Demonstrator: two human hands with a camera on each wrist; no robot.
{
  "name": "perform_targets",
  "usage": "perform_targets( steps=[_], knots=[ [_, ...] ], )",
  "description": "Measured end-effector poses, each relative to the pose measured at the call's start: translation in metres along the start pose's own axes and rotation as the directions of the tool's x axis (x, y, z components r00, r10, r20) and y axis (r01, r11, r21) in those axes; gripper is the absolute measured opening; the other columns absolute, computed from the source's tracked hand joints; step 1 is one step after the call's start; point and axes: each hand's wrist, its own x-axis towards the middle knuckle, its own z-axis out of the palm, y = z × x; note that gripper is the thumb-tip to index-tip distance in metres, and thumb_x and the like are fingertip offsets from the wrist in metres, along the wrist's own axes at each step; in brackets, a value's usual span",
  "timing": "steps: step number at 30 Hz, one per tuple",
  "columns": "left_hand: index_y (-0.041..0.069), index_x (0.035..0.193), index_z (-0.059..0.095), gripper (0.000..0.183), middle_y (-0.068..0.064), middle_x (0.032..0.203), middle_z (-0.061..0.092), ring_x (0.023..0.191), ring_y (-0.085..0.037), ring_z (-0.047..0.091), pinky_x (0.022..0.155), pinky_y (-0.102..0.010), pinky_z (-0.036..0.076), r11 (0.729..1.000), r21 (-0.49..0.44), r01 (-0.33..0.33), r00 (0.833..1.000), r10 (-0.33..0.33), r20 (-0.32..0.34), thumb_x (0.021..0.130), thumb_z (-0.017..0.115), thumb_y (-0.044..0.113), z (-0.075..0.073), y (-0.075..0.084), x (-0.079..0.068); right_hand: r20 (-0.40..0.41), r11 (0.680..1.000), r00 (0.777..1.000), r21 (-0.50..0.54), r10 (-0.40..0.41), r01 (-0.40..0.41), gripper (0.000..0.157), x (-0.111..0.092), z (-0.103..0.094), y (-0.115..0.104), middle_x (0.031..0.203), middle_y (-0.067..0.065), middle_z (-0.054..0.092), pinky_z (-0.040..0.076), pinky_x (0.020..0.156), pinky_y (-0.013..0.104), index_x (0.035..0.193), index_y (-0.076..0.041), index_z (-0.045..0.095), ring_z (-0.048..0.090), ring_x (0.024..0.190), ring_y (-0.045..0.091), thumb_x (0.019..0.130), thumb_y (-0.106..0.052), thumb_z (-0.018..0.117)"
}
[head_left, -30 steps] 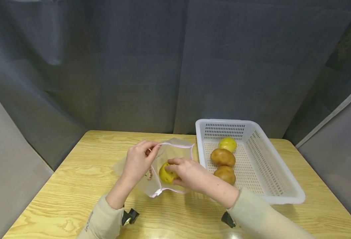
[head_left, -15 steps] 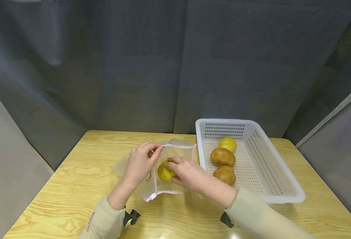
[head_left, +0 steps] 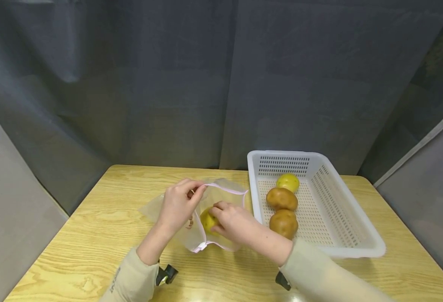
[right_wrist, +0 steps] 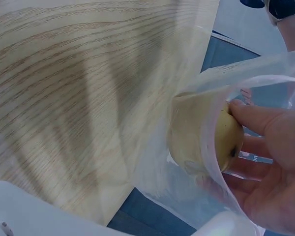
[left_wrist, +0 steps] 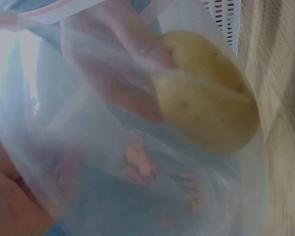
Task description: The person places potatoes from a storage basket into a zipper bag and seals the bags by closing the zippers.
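My left hand [head_left: 177, 205] pinches the pink-edged mouth of a clear zip bag [head_left: 226, 196] and holds it up, gaping toward the right. A white slider [head_left: 201, 246] sits at the near corner of the bag's mouth. My right hand [head_left: 236, 222] reaches into the mouth and grips a spotted yellow potato [head_left: 207, 221] by its near end. In the left wrist view the potato [left_wrist: 206, 98] shows through the film, inside the bag. The right wrist view has thumb and fingers round the potato [right_wrist: 230, 140], its far half behind the plastic.
Right of the bag stands a white slotted basket [head_left: 250, 180]. Along its left side lie another yellow potato [head_left: 288, 182] and two brown potatoes [head_left: 281, 199]. Wooden tabletop [head_left: 93, 235] extends to the left, with a dark curtain [head_left: 168, 84] behind.
My right hand has pushed slightly deeper into the bag with the yellow potato. The bag's near corner with the slider has shifted a little. My left hand has hardly moved.
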Motion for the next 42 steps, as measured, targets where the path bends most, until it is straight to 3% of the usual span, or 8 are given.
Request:
perform_targets(
  steps=[8, 17, 24, 32, 42],
  knots=[
    [0.005, 0.087, 0.071, 0.012, -0.003, 0.075, 0.065, 0.054, -0.004, 0.051, 0.047, -0.017, 0.042, 0.999, 0.034, -0.018, 1.0, 0.019, -0.025, 0.085, 0.063, 0.014, -0.003, -0.003, 0.0, 0.048, 0.998, 0.998, -0.051, 0.041, -0.039, 0.032, -0.005, -0.003, 0.004, 0.107, 0.006, 0.061, 0.052, 0.072, 0.035, 0.106, -0.01, 0.062, 0.061, 0.091, 0.023, 0.08, -0.028, 0.068],
    [0.006, 0.085, 0.071, 0.011, 0.0, 0.071, 0.063, 0.053, -0.003, 0.051, 0.048, -0.016, 0.043, 0.999, 0.035, -0.013, 1.0, 0.013, -0.005, 0.085, 0.063, 0.014, -0.002, -0.006, -0.001, -0.024, 0.996, 0.999, 0.09, -0.023, 0.025, 0.018, -0.013, -0.008, 0.007, 0.088, 0.004, 0.064, 0.051, 0.064, 0.021, 0.096, -0.006, 0.066, 0.063, 0.077, 0.015, 0.078, -0.005, 0.068],
    [0.007, 0.084, 0.072, 0.011, 0.001, 0.07, 0.062, 0.053, -0.003, 0.05, 0.049, -0.017, 0.043, 0.999, 0.046, -0.029, 1.0, 0.029, 0.009, 0.085, 0.063, 0.015, 0.002, -0.007, -0.002, -0.104, 0.987, 0.995, 0.16, -0.01, 0.027, 0.006, -0.026, -0.018, 0.012, 0.08, -0.002, 0.065, 0.05, 0.063, 0.019, 0.086, -0.008, 0.066, 0.06, 0.071, 0.008, 0.08, -0.006, 0.065],
    [0.008, 0.083, 0.072, 0.01, 0.003, 0.069, 0.062, 0.052, -0.002, 0.046, 0.049, -0.017, 0.041, 0.997, 0.065, -0.038, 0.999, 0.037, 0.009, 0.084, 0.065, 0.015, 0.005, -0.006, -0.001, -0.178, 0.998, 0.984, 0.06, 0.021, -0.011, 0.002, -0.038, -0.031, 0.022, 0.071, -0.011, 0.061, 0.044, 0.052, 0.018, 0.081, -0.017, 0.066, 0.053, 0.06, 0.0, 0.079, -0.018, 0.068],
    [0.008, 0.083, 0.072, 0.009, 0.002, 0.069, 0.062, 0.053, -0.004, 0.048, 0.05, -0.017, 0.041, 0.997, 0.07, -0.025, 1.0, 0.025, 0.008, 0.083, 0.066, 0.014, 0.011, -0.009, 0.0, -0.207, 0.997, 0.975, 0.008, 0.081, -0.081, 0.005, -0.048, -0.041, 0.037, 0.068, -0.015, 0.06, 0.04, 0.047, 0.016, 0.082, -0.021, 0.066, 0.053, 0.059, -0.002, 0.078, -0.02, 0.068]
  ],
)
